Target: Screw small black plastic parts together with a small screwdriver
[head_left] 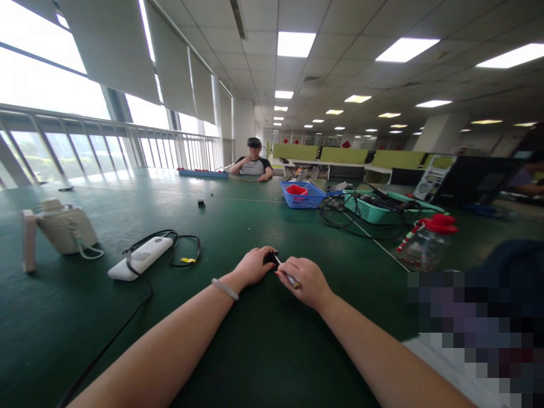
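Near the middle of the green table, my left hand (254, 265) is closed around a small black part (271, 258), mostly covered by the fingers, so its kind does not show. My right hand (308, 279) grips a slim screwdriver (293, 281) with a shiny handle and a thin shaft. The shaft slants up and left to the black part; whether its tip touches cannot be made out. Both hands are close together low over the tabletop, and a pale bangle (225, 289) is on the left wrist.
On the left are a white power strip (142, 258) with a black cable and a beige bottle (66, 226). Blue (302, 198) and green (369, 209) baskets with tangled cables lie beyond, right. A red-lidded jar (427, 246) stands right. A person (254, 161) sits opposite.
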{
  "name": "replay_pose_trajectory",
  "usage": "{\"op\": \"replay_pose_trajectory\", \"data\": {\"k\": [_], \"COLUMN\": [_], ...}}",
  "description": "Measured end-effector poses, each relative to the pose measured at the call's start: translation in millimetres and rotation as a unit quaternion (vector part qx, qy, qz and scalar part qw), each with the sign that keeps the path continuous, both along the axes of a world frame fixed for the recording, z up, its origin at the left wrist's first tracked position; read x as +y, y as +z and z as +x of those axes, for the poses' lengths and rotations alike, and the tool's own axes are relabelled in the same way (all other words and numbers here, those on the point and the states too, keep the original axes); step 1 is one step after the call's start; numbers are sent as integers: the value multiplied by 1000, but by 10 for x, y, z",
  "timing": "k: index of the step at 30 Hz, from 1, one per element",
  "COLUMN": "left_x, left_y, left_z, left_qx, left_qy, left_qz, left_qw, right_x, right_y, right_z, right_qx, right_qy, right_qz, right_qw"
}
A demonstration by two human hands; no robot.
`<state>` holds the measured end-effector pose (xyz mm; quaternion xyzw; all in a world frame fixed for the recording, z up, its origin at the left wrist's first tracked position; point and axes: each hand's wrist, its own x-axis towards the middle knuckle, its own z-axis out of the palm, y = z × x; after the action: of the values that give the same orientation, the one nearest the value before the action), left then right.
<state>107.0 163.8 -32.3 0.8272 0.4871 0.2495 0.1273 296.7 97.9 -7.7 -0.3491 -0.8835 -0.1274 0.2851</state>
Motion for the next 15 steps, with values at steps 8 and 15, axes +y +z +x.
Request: {"op": "replay_pose_trajectory", "data": {"k": [8,15], "left_x": [-1,-7], "left_y": [-23,-9], "left_z": [-8,-4], "left_qx": [11,12], "left_qy": [0,-11], "left_qz": [4,-4], "left_qw": [1000,1000], "right_x": [37,143], "right_y": [-7,-89], "right_z": [29,96], "right_qx": [66,185], "right_qy": [-28,-47], "right_qz": [-29,-74], "right_qw": [997,979]}}
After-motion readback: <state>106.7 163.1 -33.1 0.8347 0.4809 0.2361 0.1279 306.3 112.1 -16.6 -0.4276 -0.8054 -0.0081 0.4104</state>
